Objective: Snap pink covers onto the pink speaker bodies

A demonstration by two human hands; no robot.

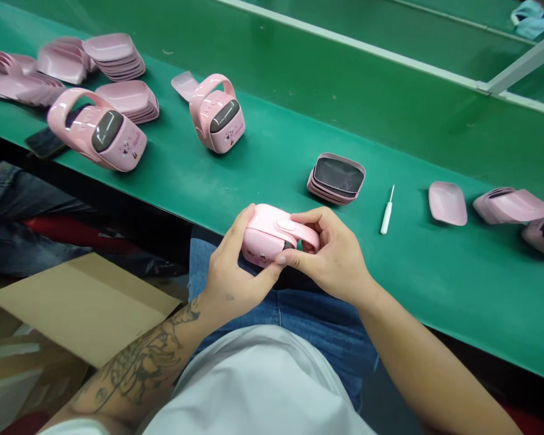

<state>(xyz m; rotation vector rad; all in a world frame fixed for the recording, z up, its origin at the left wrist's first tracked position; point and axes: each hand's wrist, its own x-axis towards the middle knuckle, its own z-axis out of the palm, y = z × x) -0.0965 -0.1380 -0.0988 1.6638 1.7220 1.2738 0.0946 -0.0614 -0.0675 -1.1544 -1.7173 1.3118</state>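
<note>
I hold a small pink plastic case with a carry handle [272,232] over my lap, at the near edge of the green belt [272,157]. My left hand [233,272] wraps round its left end, thumb pressed on the front. My right hand [330,254] grips the handle and right side, fingers curled. Just beyond on the belt lies a short stack of pink frames with dark lenses [336,178]. A small white-handled tool [387,211] lies to the right of the stack.
Two finished pink cases [97,130] [217,115] stand on the belt at left. Stacks of pink shells [118,57] sit at far left, and loose pink shells [448,203] [510,205] at right. An open cardboard box [81,302] is by my left knee.
</note>
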